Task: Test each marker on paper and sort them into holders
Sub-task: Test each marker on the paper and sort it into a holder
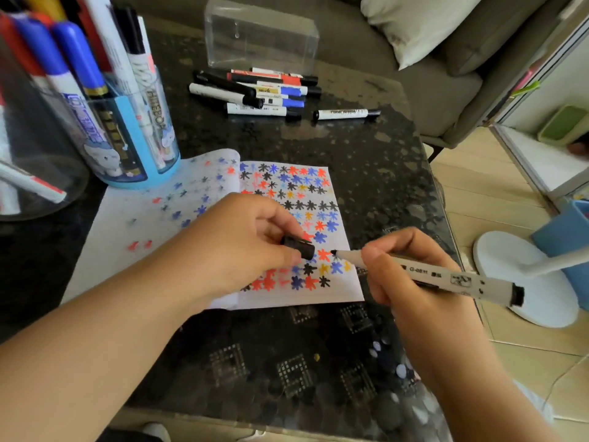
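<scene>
Black-tipped and uncapped, the marker (427, 275) sits in your right hand (411, 269), fingers curled round its barrel, nib just over the paper (318, 231) near its right edge. Your left hand (242, 244), to the left of the nib, pinches the black cap (298, 247) and rests on the sheet. Keep that hand pressing the paper flat, aim the nib at a bare patch, and stroke lightly. Beyond your hands lie the loose markers (255, 94); far left stands the blue holder (140, 135) on the table (366, 148).

The paper (287, 193) lies on the table (366, 148), loose markers (255, 90) behind it, holder (140, 148) at its left.
</scene>
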